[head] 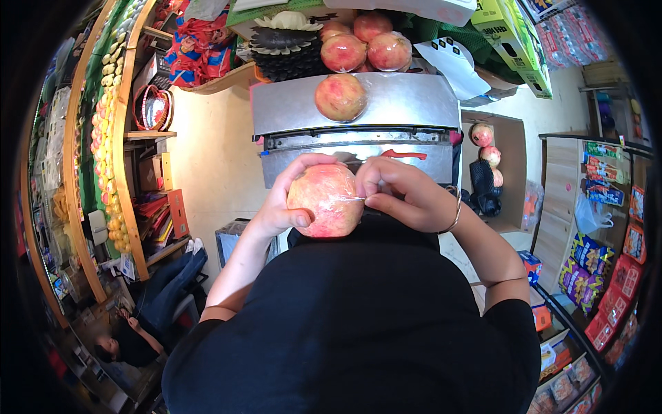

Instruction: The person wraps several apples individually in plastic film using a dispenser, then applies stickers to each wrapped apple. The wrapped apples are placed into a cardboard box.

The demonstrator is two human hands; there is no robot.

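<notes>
My left hand cups a large pink-and-yellow pomegranate from its left side, thumb in front and fingers behind. Clear plastic film covers part of the fruit and shines. At the fruit's right side, my right hand pinches a drawn-out strand of that film between thumb and fingers. Just beyond my hands stands a metal wrapping machine, with a red-handled tool lying on its near plate. One wrapped pomegranate rests on the machine's top.
Several wrapped pomegranates are piled behind the machine, beside black foam nets. A cardboard box on the right holds more pomegranates and black netting. Fruit shelves line the left; a seated person is at lower left.
</notes>
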